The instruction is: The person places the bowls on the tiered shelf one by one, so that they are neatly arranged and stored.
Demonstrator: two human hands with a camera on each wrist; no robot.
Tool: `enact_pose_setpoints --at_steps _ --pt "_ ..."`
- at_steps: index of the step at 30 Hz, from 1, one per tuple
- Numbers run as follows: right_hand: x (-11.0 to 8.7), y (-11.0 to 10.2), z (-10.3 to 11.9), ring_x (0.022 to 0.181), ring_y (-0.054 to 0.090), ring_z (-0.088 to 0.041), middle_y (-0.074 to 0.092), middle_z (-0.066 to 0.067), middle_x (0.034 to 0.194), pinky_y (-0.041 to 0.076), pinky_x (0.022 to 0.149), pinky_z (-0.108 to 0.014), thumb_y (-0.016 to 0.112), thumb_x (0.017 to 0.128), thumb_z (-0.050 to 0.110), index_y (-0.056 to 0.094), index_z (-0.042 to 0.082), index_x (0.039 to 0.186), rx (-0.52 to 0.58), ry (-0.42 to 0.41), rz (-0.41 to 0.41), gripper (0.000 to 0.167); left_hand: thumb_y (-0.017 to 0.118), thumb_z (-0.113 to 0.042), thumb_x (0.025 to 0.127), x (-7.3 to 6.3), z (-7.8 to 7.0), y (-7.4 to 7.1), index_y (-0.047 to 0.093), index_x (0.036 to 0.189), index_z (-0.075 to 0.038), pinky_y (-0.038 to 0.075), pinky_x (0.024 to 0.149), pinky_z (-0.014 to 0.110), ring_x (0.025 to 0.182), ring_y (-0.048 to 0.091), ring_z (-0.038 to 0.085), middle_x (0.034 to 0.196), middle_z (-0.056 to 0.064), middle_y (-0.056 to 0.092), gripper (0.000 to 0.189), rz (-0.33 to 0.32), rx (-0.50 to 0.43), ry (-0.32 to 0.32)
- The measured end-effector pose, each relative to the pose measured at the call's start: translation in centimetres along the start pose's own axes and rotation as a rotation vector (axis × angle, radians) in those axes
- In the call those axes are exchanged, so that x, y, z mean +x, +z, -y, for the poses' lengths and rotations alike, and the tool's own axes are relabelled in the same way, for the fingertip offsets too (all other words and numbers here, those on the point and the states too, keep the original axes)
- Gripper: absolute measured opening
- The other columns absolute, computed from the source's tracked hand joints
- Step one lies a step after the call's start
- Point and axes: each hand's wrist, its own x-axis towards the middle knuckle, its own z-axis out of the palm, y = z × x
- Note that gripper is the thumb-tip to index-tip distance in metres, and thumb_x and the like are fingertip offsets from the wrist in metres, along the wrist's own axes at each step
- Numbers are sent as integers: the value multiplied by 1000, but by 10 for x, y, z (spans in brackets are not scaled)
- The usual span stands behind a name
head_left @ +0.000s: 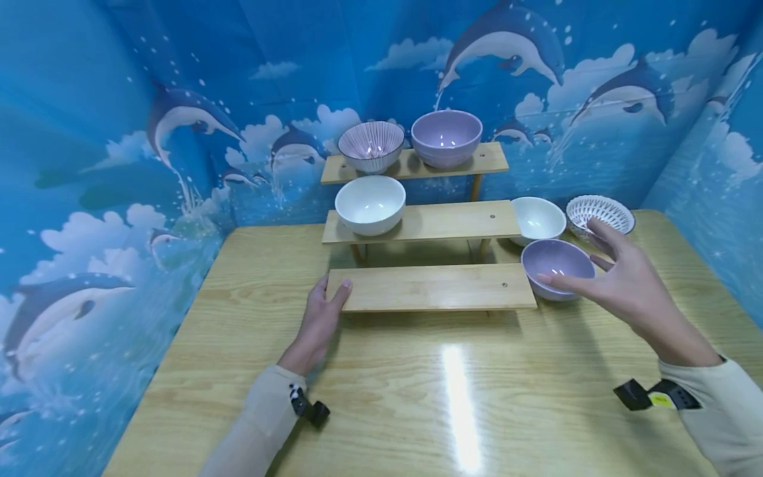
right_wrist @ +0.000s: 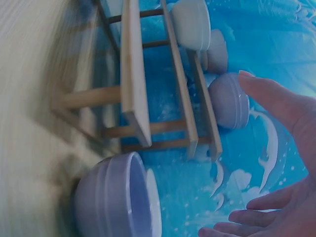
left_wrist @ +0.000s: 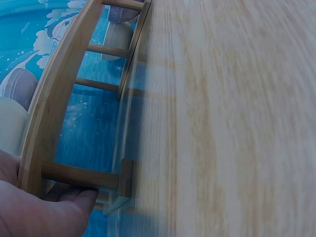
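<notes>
With right hand [head_left: 634,285] spread at the lower purple bowl [head_left: 553,258], just right of the lowest shelf [head_left: 435,288], apparently reaching to grasp; contact hard to tell. With left hand [head_left: 318,320] pinching that shelf's left end, probably steadying. Likely calls next for closing thumb and fingers on the bowl's wall.

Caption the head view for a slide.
Left hand grips the lowest board of a three-tier wooden stand; the open right hand hovers near the purple bowl beside that board.
</notes>
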Motion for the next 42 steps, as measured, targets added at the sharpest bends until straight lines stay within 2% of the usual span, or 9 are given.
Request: enact_pose_setpoints --at_steps 5,10,18,22,28,36,42 --pt "-1 0 -12 143 21 -59 5 -25 166 33 105 -74 85 84 34 2 9 163 -16 23 -19 118 54 -55 101 0 1 -1 19 162 -14 16 125 49 154 14 26 167 5 20 81 2 3 -1" --pt "0 1 -26 147 17 -54 8 -27 165 29 109 -72 87 82 30 5 4 162 -21 -10 -36 117 54 -55 101 0 1 -1 18 162 -14 16 125 49 154 15 26 168 5 19 82 1 1 -7" --pt "5 5 -45 143 19 -60 8 -27 165 30 106 -74 90 78 26 14 2 162 -28 -13 -61 115 54 -57 100 -1 -1 -2 16 163 -14 16 125 49 154 13 27 168 7 16 86 1 3 -21" --pt "7 7 -50 142 18 -61 5 -27 166 31 104 -76 89 78 28 11 2 162 -26 17 -61 117 54 -57 100 -1 -1 -3 17 162 -13 15 125 49 154 10 26 168 6 15 85 12 1 -7" --pt "14 11 -58 141 18 -63 0 -29 165 37 98 -77 89 79 35 4 2 162 -64 66 -46 123 54 -56 100 -1 -1 -3 17 162 -13 17 125 48 154 15 26 168 6 18 84 21 -10 11" --pt "21 17 -67 139 25 -62 9 -37 161 39 99 -75 89 77 40 0 -2 160 -88 95 -44 129 54 -54 101 -1 -1 -2 19 162 -12 19 124 47 153 19 26 166 7 22 82 14 -18 13" --pt "23 23 -72 132 36 -57 21 -41 155 40 100 -72 90 76 38 2 -7 158 -58 92 -46 128 54 -55 101 -2 -1 -3 17 162 -12 18 124 48 153 16 26 167 7 19 84 9 -9 2"
